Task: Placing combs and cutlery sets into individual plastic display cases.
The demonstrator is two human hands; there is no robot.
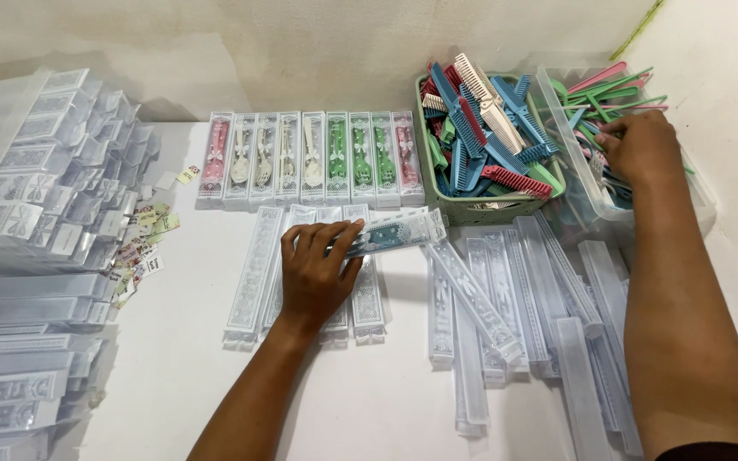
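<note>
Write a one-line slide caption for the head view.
Left hand holds a clear sleeve on the white table while the right hand reaches into a clear bin beside a green basket of combs.

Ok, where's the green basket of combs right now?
The green basket sits upper right of centre, between the row of filled boxes and the clear tub.

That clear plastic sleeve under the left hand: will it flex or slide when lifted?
The clear sleeve under the left hand looks thin and long, so probably light and bendy. Its glossy film on the smooth white table suggests easy sliding; being flat, it is unlikely to roll.
</note>
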